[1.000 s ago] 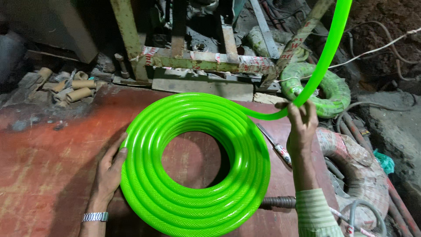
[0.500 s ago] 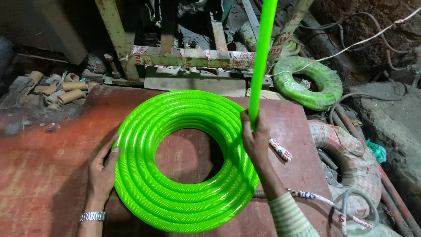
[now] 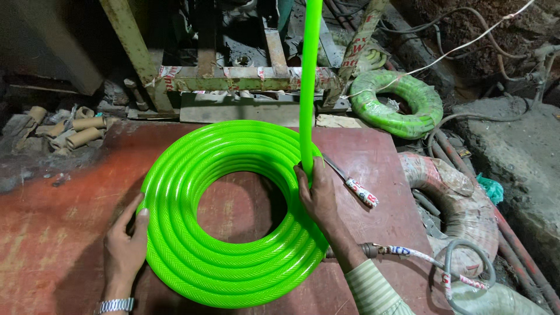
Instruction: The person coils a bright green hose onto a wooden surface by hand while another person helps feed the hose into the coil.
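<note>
Right hand point(image 3: 318, 192) is closed around the free run of bright green hose point(image 3: 308, 87), thumb and fingers pinching it where it meets the right side of the coil. From the grip, this run rises straight up and leaves the head view at the top edge. Left hand point(image 3: 125, 248) lies open, fingers spread and pressed flat against the outer left edge of the coil of green hose point(image 3: 227, 274); a metal watch band point(image 3: 115, 305) sits at its wrist. The coil lies flat on a worn red board point(image 3: 52, 233), several turns wide, with the board visible through its centre. A taped tool handle point(image 3: 360, 191) lies on the board just beside the right hand. Behind the board stands a rusty metal frame point(image 3: 233, 79). 1 wrapped green hose bundle point(image 3: 396, 102) rests to the right of the frame. Cardboard tubes point(image 3: 79, 131) are piled at the left rear.
</note>
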